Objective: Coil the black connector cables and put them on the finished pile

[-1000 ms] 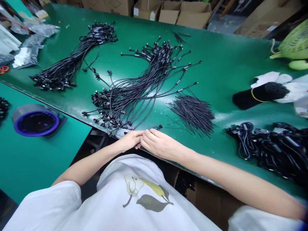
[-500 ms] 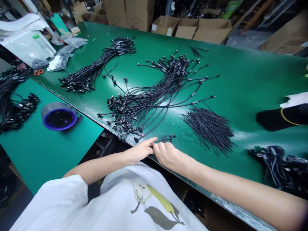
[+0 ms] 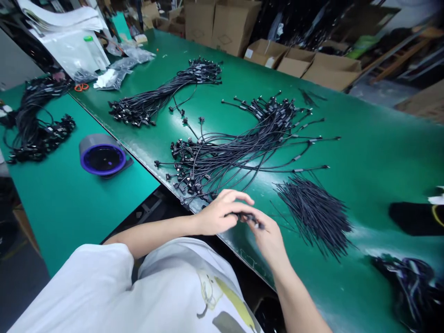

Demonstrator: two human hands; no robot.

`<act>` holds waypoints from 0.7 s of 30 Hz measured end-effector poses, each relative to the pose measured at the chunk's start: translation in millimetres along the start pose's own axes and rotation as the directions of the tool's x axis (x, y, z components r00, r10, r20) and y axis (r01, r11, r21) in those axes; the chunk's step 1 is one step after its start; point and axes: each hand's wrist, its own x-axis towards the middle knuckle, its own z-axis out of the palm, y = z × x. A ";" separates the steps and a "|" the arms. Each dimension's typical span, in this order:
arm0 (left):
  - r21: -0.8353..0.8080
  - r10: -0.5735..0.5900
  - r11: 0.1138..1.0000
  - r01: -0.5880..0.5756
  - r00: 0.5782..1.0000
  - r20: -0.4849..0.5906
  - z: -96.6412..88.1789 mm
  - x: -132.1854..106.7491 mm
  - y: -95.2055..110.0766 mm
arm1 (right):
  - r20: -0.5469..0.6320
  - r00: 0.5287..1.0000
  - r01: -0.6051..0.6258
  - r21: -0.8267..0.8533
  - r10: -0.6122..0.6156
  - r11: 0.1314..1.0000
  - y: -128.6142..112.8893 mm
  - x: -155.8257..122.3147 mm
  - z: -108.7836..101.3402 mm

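Between my two hands, above the near edge of the green table, is a small black cable bundle [image 3: 250, 218], mostly covered by fingers. My left hand [image 3: 224, 212] curls around its left end, thumb below and fingers above. My right hand [image 3: 265, 231] grips the other end, where dark connector ends poke out near the thumb. Just beyond my hands spreads a loose pile of black cables [image 3: 239, 148] with plugs at both ends. Right of my hands lies a heap of thin black zip ties [image 3: 315, 215].
A neater cable bundle [image 3: 166, 90] lies farther back. On the left side table [image 3: 104, 208] are a grey and purple tape roll [image 3: 104, 159] and more cables [image 3: 38, 120]. Orange scissors [image 3: 81, 87] lie near plastic bags. Coiled cables [image 3: 409, 286] sit at right; cardboard boxes [image 3: 298, 62] stand behind.
My hands have come up and to the right, turning the cable bundle so more of it shows between them. The camera view has also shifted. The piles on the table look the same.
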 end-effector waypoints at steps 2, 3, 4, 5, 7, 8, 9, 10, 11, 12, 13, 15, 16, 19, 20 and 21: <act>0.160 0.049 0.985 -0.072 0.989 0.140 1.5 -8.1 -0.7 | -0.014 1.000 -0.029 -0.071 0.028 0.997 8.2 -0.9 -10.3; 0.175 0.030 0.982 -0.066 0.979 0.200 4.5 -10.3 -4.6 | -0.066 0.998 -0.027 -0.151 0.017 0.988 9.4 -0.8 -15.8; 0.148 -0.010 0.989 -0.025 0.972 0.235 8.3 -10.7 -10.6 | -0.128 0.991 -0.006 -0.245 -0.027 0.969 8.0 -0.8 -20.5; 0.069 -0.071 0.996 0.057 0.971 0.228 12.0 -9.2 -17.9 | -0.177 0.979 0.039 -0.339 -0.104 0.940 4.2 -1.1 -23.5; -0.172 -0.227 0.953 0.251 0.963 0.146 15.7 -2.3 -32.4 | -0.153 0.947 0.175 -0.487 -0.281 0.856 -8.3 -3.1 -23.0; -0.292 -0.299 0.901 0.321 0.947 0.119 14.7 1.5 -37.4 | -0.097 0.930 0.252 -0.533 -0.354 0.808 -15.2 -4.7 -19.6; -0.392 -0.349 0.845 0.363 0.931 0.109 11.9 4.3 -39.9 | -0.024 0.913 0.327 -0.556 -0.408 0.764 -21.3 -6.1 -14.7; -0.463 -0.371 0.801 0.379 0.922 0.111 7.9 5.6 -39.4 | 0.055 0.895 0.395 -0.557 -0.443 0.730 -26.1 -7.2 -9.1; -0.502 -0.372 0.780 0.374 0.922 0.110 3.3 5.2 -36.3 | 0.124 0.878 0.451 -0.541 -0.463 0.710 -29.1 -7.5 -3.4; -0.512 -0.353 0.781 0.357 0.929 0.109 -1.1 3.3 -31.2 | 0.172 0.863 0.489 -0.522 -0.476 0.699 -30.2 -7.0 1.5; -0.505 -0.329 0.798 0.330 0.940 0.094 -4.7 0.4 -25.1 | 0.193 0.856 0.506 -0.505 -0.481 0.699 -29.6 -5.7 5.0; -0.395 -0.260 0.886 0.244 0.966 0.014 -8.5 -6.8 -14.3 | 0.167 0.884 0.458 -0.493 -0.436 0.739 -24.7 -2.1 6.9; -0.314 -0.223 0.928 0.200 0.974 -0.039 -8.3 -10.3 -11.5 | 0.118 0.915 0.390 -0.497 -0.385 0.775 -21.7 -0.6 5.6; -0.212 -0.197 0.964 0.161 0.967 -0.161 0.3 -19.0 -15.8 | -0.055 0.978 0.164 -0.397 -0.201 0.903 -17.3 -0.3 0.3; -0.225 -0.218 0.957 0.181 0.964 -0.153 4.9 -21.2 -19.7 | -0.090 0.986 0.109 -0.304 -0.142 0.946 -17.6 -1.7 0.3; -0.237 -0.233 0.951 0.199 0.964 -0.126 9.7 -23.0 -23.5 | -0.099 0.992 0.062 -0.173 -0.080 0.983 -18.2 -3.6 1.6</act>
